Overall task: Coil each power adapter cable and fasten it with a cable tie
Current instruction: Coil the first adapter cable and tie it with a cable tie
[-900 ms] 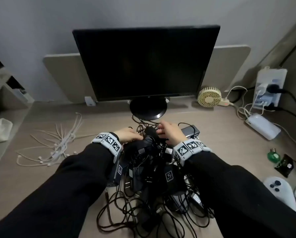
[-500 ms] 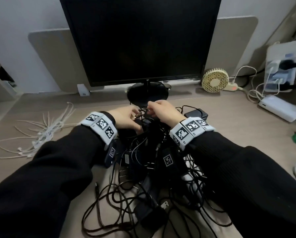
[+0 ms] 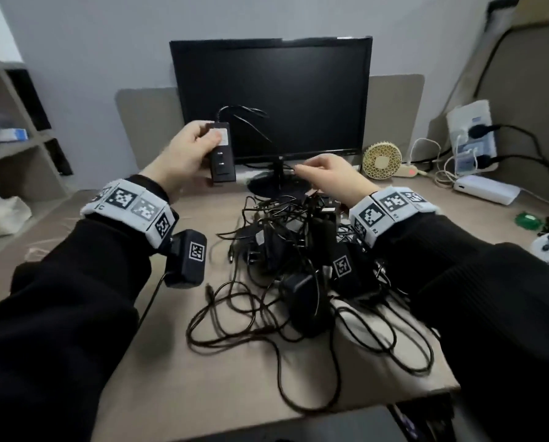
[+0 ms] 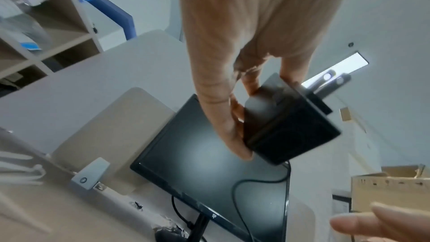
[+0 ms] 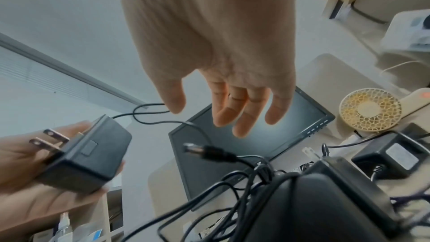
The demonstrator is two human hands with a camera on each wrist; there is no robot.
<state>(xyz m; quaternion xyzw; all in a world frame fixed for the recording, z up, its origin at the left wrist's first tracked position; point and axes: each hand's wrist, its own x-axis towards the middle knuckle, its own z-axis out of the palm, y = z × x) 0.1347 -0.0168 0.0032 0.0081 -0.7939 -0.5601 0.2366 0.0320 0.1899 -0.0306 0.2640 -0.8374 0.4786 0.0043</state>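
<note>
Adapter lifted clear of the pile, held upright in your left hand.

Your left fingers are wrapped round its black body, prongs toward you; its cable arcs off the top and drops past your right hand, whose fingers hang loose and spread, holding nothing. Catch the cable just beside those right fingers and draw it free of the tangle below on the tabletop before looping.
</note>
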